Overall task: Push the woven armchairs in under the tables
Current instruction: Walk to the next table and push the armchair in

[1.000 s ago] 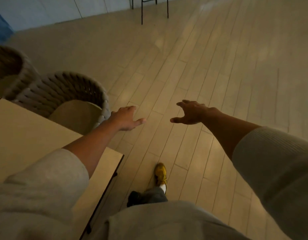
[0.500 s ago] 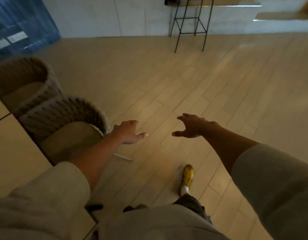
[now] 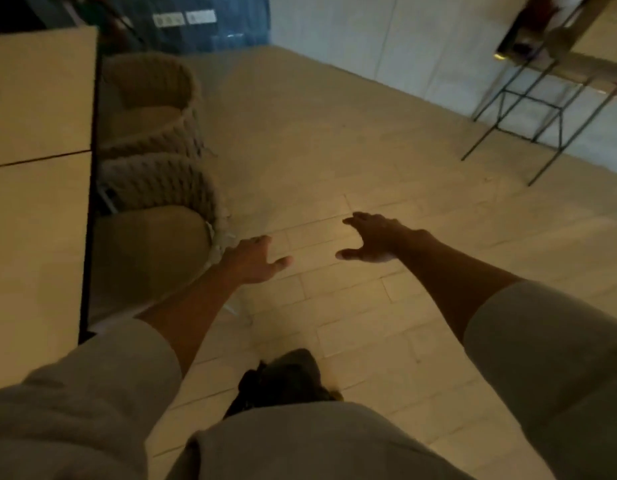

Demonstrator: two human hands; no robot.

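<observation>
At 9 o'clock, the pale wooden table (image 3: pixel 36 237) hides the front of the nearer beige woven armchair (image 3: pixel 161 181); everything is motion-blurred.

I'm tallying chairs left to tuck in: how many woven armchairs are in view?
2. The near armchair sits beside the table edge by the left hand; the far armchair sits just beyond it. Others may be out of frame.

floor (image 3: pixel 352 161): pale planks | near woven armchair (image 3: pixel 158 202), far woven armchair (image 3: pixel 154 95) beside table (image 3: pixel 33 237) edge | wire-legged stool (image 3: pixel 528 109) far right
</observation>
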